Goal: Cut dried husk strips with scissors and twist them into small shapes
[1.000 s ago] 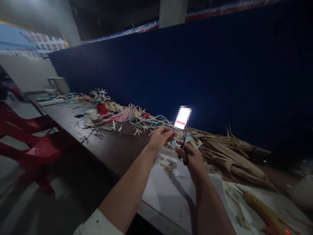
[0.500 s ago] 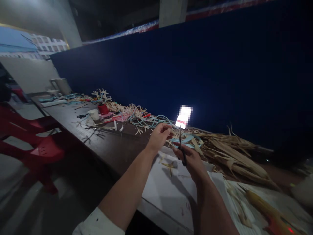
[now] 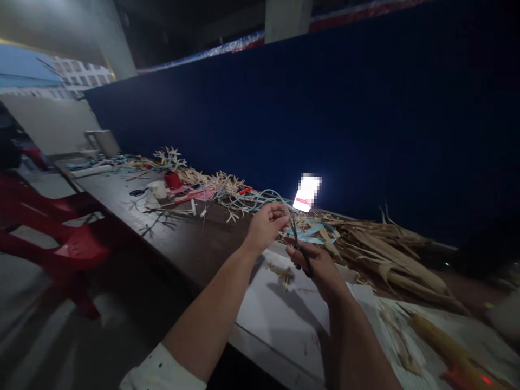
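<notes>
My right hand (image 3: 316, 265) is closed round the dark handles of a pair of scissors (image 3: 298, 245), blades pointing up and left. My left hand (image 3: 266, 226) is raised just left of the blades, fingers pinched on a small piece I cannot make out in the dim light. Both hands hover above a white sheet (image 3: 284, 319) on the dark wooden table (image 3: 179, 238). A small straw-coloured scrap (image 3: 283, 272) lies on the sheet below my hands.
A pile of dried husks (image 3: 390, 254) lies right of my hands, with light-blue strips (image 3: 312, 230) and a glowing phone (image 3: 306, 193) behind. A glue gun (image 3: 450, 352) rests at right. Farther left are a red cup (image 3: 173, 180), a white cup (image 3: 158, 189), scissors (image 3: 137, 192), red chairs (image 3: 65, 244).
The scissors have tilted from nearly upright to leaning left toward my left hand. Both hands have shifted slightly, the left staying pinched.
</notes>
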Demonstrator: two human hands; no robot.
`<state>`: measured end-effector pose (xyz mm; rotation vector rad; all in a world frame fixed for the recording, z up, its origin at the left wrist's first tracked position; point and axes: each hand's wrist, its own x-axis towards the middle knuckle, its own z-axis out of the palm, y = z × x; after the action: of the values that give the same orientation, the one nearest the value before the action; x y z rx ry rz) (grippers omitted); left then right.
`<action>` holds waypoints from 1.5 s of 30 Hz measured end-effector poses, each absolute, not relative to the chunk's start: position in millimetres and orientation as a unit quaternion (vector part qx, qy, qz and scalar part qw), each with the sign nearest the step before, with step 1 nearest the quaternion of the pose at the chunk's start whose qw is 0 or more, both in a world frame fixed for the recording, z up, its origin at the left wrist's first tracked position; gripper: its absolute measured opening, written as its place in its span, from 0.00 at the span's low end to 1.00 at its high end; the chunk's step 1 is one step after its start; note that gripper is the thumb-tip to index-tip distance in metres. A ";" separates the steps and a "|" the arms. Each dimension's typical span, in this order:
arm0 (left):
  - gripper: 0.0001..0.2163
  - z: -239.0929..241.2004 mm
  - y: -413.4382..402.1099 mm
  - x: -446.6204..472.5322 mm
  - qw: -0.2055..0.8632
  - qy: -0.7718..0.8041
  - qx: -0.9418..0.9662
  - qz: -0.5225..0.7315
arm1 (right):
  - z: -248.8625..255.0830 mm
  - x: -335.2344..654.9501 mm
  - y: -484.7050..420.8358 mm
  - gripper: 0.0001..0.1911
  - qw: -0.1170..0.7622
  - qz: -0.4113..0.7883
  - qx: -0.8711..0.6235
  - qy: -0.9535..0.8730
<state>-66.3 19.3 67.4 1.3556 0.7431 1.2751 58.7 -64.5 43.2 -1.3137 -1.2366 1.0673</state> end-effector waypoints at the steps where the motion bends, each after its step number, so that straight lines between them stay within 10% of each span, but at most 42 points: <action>1: 0.12 66.6 19.7 -66.5 0.534 0.318 0.571 0.536 | 43.8 58.6 -64.8 0.26 0.499 0.439 -0.546 -0.511; 45: 0.11 73.1 6.2 -67.2 0.612 0.300 0.540 0.494 | 43.0 54.5 -63.2 0.25 0.580 0.419 -0.498 -0.489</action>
<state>-67.2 6.2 73.1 1.2451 0.6927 1.1406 54.5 -63.2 43.0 -1.1651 -1.1432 0.9794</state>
